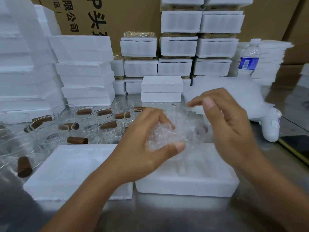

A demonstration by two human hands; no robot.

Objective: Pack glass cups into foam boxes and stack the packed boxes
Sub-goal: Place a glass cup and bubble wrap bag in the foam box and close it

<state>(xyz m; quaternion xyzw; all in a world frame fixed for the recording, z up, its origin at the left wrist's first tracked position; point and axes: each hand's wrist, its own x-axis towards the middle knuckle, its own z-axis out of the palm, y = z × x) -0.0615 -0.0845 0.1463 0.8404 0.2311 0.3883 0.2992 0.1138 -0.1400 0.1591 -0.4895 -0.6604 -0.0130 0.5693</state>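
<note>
My left hand [142, 148] grips a bundle of clear bubble wrap [173, 131], held just above an open foam box [187, 180]; whether a cup is inside the wrap I cannot tell. My right hand [229, 124] pinches the wrap's upper edge between thumb and forefinger. A second foam piece [70, 168] lies flat to the left of the box. Several glass cups with brown wooden handles [107, 128] stand on the metal table behind it. Packed foam boxes [178, 46] are stacked at the back.
Tall stacks of empty foam pieces [83, 69] fill the left. A small pair of stacked foam boxes [161, 88] sits mid-table. A water bottle [249, 59], foam sheets [267, 61], a white bag [234, 97] and a dark phone [297, 146] lie right. Cardboard cartons [117, 17] stand behind.
</note>
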